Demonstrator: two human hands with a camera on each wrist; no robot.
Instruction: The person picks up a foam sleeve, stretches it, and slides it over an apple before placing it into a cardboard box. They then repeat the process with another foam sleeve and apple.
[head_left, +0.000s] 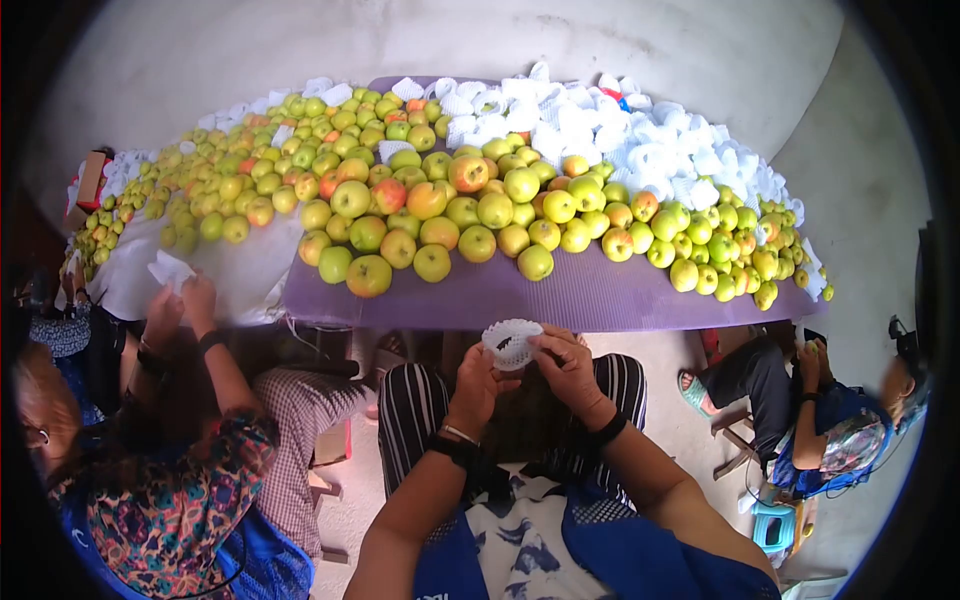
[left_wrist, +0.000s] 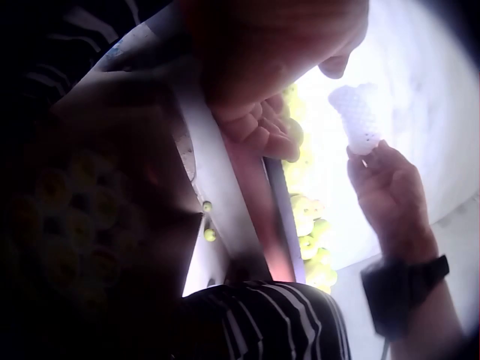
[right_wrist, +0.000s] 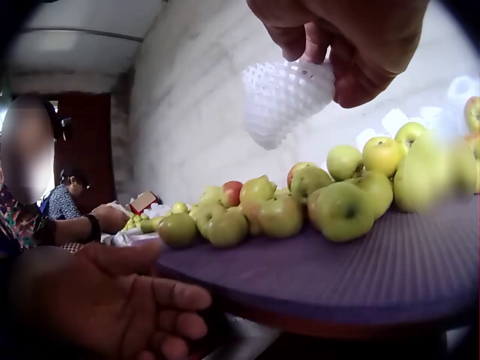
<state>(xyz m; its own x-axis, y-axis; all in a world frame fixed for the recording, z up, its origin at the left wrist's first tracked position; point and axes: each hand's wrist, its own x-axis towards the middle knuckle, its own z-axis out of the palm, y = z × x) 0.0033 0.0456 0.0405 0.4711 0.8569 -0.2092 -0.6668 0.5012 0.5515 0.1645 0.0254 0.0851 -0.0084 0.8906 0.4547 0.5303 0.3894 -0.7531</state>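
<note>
Both hands meet just below the table edge, over the person's lap. Her right hand (head_left: 572,368) pinches a white foam mesh fruit sleeve (head_left: 512,343) by its rim, thumb and fingers curled onto it; the right wrist view shows the sleeve (right_wrist: 285,96) hanging from those fingers above the fruit. Her left hand (head_left: 478,385) is beside the sleeve with loosely curled fingers; whether it actually grips the foam cannot be told. Ahead lies a purple corrugated table mat (head_left: 590,295) carrying a heap of green-yellow and red-blushed apples (head_left: 430,215), and behind them a pile of white foam sleeves (head_left: 640,140). Two other seated people (head_left: 170,470) work at either side.
</note>
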